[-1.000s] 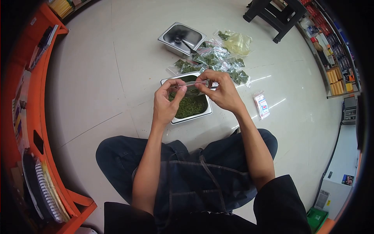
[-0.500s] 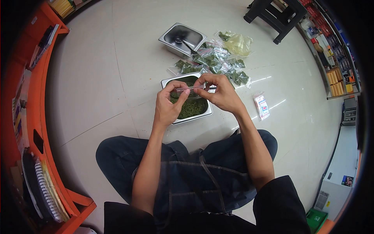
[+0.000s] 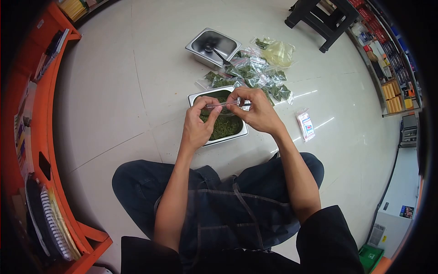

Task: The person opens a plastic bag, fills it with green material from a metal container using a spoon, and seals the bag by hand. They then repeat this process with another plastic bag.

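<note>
Both my hands are over a steel pan (image 3: 243, 134) of chopped green leaves (image 3: 223, 128). Between them stretches the top edge of a small clear zip bag (image 3: 223, 105). My left hand (image 3: 199, 121) pinches its left end between thumb and fingers. At the other end, my right hand (image 3: 255, 109) grips the bag with thumb and forefinger. A thin dark end pokes out beside the right fingers; I cannot make out what it belongs to. How much lies inside the bag is hidden.
Behind the pan lie several filled zip bags (image 3: 248, 71) and a yellowish plastic bag (image 3: 278, 54). A second steel pan (image 3: 196, 48) holds a dark-handled ladle (image 3: 221, 55). A pack of bags (image 3: 305, 124) lies right. An orange shelf (image 3: 50, 114) stands left, a black stool (image 3: 321, 20) far right.
My hands stay nearly in place, both still pinching the bag's top edge. The pan and my hands appear shifted only very slightly.
</note>
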`<state>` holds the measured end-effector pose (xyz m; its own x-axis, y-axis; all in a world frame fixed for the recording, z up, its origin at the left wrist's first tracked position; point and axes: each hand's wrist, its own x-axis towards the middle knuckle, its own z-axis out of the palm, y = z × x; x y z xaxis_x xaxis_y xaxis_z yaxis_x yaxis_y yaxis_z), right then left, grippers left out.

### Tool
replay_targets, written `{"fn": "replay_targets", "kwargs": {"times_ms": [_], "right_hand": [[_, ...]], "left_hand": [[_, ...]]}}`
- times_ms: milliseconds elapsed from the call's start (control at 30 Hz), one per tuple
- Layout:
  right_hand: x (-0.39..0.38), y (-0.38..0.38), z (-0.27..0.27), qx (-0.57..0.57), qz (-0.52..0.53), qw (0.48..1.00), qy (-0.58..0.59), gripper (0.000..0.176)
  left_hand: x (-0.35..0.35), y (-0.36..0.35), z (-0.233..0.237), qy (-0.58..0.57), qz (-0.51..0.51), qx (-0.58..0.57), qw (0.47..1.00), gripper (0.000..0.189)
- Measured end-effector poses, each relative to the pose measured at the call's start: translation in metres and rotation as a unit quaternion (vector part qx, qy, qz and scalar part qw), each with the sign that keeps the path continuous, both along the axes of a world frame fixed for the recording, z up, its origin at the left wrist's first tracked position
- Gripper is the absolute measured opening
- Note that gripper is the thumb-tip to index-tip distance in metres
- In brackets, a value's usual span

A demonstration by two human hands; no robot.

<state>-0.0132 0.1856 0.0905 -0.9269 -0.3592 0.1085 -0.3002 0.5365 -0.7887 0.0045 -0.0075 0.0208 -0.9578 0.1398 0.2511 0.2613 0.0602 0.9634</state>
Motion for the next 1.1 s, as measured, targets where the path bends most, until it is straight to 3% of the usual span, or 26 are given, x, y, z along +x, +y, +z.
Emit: {"fn": "replay_targets", "kwargs": {"times_ms": [467,800,967,1100], "right_hand": [[0.002,-0.007,-0.007,-0.020,0.030,0.997,0.066,0.014],[0.003,-0.008,-0.005,-0.029,0.031,0.998,0.041,0.016],[0.002,-0.005,-0.001,-0.025,-0.018,0.998,-0.046,0.016],[-0.002,-0.004,-0.014,-0.070,0.001,0.998,-0.006,0.018]], "left_hand": [[0.002,0.000,0.007,0.008,-0.008,0.006,1.000,0.010],[0.000,-0.003,0.003,-0.011,-0.021,0.013,1.000,0.007],[-0.003,-0.004,-0.003,-0.052,-0.019,0.094,0.994,0.012],[-0.002,-0.004,-0.001,-0.080,-0.021,0.148,0.986,0.013]]}}
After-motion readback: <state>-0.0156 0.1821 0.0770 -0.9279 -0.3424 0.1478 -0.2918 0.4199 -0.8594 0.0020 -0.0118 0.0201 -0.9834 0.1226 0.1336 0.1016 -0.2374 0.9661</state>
